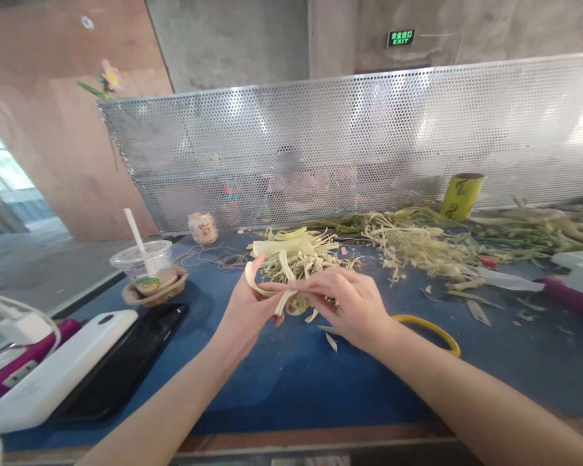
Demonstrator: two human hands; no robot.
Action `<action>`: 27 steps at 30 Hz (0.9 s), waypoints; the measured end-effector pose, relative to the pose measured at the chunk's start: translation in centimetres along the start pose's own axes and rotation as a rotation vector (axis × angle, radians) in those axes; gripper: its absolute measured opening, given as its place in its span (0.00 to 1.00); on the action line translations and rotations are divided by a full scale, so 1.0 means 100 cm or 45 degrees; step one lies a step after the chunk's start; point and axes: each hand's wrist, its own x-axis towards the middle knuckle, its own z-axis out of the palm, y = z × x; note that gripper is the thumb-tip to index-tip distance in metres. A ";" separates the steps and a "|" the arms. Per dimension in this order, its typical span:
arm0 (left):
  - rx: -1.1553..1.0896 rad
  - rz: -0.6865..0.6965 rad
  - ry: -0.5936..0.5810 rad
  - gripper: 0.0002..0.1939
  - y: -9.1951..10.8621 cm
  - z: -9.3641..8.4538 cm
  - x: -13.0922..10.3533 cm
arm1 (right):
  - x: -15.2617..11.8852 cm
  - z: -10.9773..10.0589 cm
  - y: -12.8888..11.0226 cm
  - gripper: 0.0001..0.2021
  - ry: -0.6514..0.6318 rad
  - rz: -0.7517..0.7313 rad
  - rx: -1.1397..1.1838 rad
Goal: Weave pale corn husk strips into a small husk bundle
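Note:
Pale strips of dried plant husk [257,282] pass between my two hands above the blue table. My left hand [252,304] is closed on a strip, which loops up past the thumb. From the right, my right hand [352,301] pinches the husk close to the left fingertips; the exact grip is partly hidden behind the fingers. Just beyond the hands lies a bundle of pale husk pieces [296,249]. A few small scraps [331,342] are on the table below my right hand.
At left are a plastic cup [148,262] with a straw, a white power bank-like slab [68,362], a black phone-like slab [126,356] and a power strip [70,330]. A yellow ring [449,340] lies under my right forearm. More husk [412,249], a yellow tube [462,197] and a perforated panel [252,149] stand behind.

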 end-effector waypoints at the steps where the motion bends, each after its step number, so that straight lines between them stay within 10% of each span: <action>1: 0.005 -0.004 -0.031 0.49 -0.001 0.000 0.000 | 0.000 0.000 -0.001 0.03 -0.018 0.028 0.048; 12: -0.314 -0.333 -0.193 0.06 0.000 -0.004 0.004 | 0.005 -0.003 0.001 0.05 -0.181 0.389 0.299; 27: 0.090 -0.022 -0.360 0.26 -0.006 0.001 -0.006 | 0.013 -0.011 0.001 0.11 -0.272 0.405 0.324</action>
